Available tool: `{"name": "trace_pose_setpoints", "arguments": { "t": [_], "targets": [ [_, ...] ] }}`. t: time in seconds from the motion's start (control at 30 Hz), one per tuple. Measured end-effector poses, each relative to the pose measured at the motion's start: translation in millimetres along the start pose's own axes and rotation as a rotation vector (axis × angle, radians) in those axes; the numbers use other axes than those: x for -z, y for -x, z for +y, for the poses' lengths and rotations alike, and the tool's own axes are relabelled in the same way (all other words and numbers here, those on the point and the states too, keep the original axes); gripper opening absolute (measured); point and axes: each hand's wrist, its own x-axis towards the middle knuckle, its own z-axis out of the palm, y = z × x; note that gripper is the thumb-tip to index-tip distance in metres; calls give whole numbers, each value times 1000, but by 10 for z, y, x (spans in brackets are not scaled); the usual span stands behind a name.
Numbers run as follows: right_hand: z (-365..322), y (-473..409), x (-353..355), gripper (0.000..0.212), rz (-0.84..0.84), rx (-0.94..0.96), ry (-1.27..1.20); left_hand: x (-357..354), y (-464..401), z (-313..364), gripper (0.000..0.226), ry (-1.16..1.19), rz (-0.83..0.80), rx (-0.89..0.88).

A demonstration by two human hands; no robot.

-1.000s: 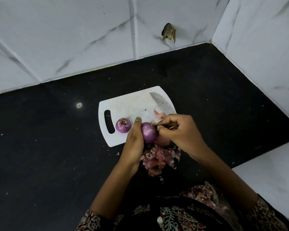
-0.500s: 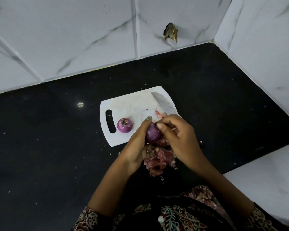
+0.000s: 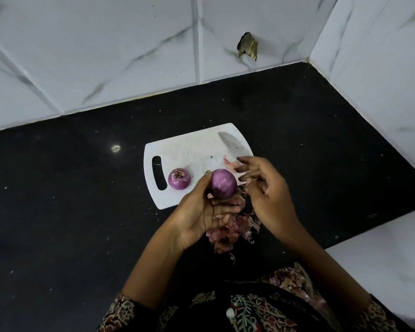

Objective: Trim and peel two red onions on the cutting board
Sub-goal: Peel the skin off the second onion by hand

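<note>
Left hand grips peeled onion over cutting board's near edge; right hand loose, empty. Other onion by handle slot. Peeling looks nearly done: next, check leftover skin, set down.

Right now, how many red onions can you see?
2. One onion sits on the cutting board near its handle slot; the other onion is held in the left hand. None seems hidden.
</note>
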Motion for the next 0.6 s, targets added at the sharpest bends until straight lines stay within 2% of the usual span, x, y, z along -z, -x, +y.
{"name": "trace_pose_setpoints", "arguments": {
  "t": [0.17,0.33,0.43,0.5,0.6],
  "targets": [
    [24,12,-38,51,-164,234,125,-19,-47,-29,55,-21,45,-52],
    [130,91,-94,36,-17,614,479,-24,-56,-12,56,104,98,-19],
    [189,175,-103,23,35,738,500,-1,-61,-19,61,177,69,19],
    [189,210,-75,21,46,701,400,25,-62,-19,66,192,54,33],
    [89,181,-53,18,100,454,204,17,-39,-9,66,179,48,35]
  ]
}}
